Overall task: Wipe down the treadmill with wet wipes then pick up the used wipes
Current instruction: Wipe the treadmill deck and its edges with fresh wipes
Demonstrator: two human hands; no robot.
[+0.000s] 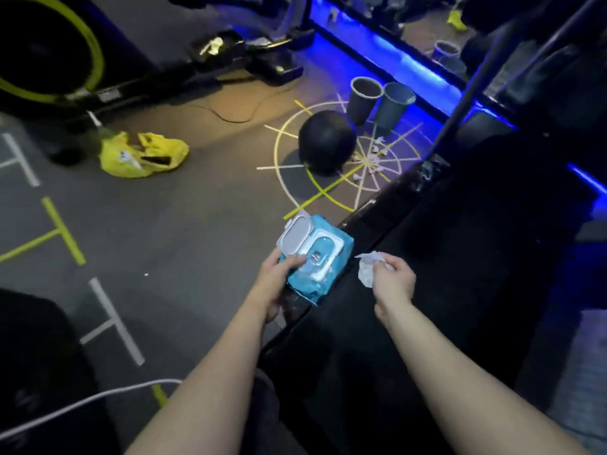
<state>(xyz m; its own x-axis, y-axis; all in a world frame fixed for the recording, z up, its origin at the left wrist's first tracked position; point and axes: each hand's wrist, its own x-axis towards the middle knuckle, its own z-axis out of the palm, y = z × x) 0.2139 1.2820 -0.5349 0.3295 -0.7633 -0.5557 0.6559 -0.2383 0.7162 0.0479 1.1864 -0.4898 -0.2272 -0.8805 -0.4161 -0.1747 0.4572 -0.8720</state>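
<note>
My left hand (272,284) grips a blue wet-wipe pack (323,274) with its white lid (295,236) flipped open, held over the left side rail of the treadmill. My right hand (392,280) pinches a crumpled white wipe (368,269) just right of the pack, above the dark treadmill belt (460,257). Several small crumpled wipes (371,159) lie on the floor near the treadmill's front left corner.
A black ball (326,142) sits on yellow circle floor markings. Two grey bins (364,100) stand behind it by a blue-lit edge. A yellow bag (141,156) lies to the left beside an exercise machine (49,50). A white cable (82,405) crosses the floor at lower left.
</note>
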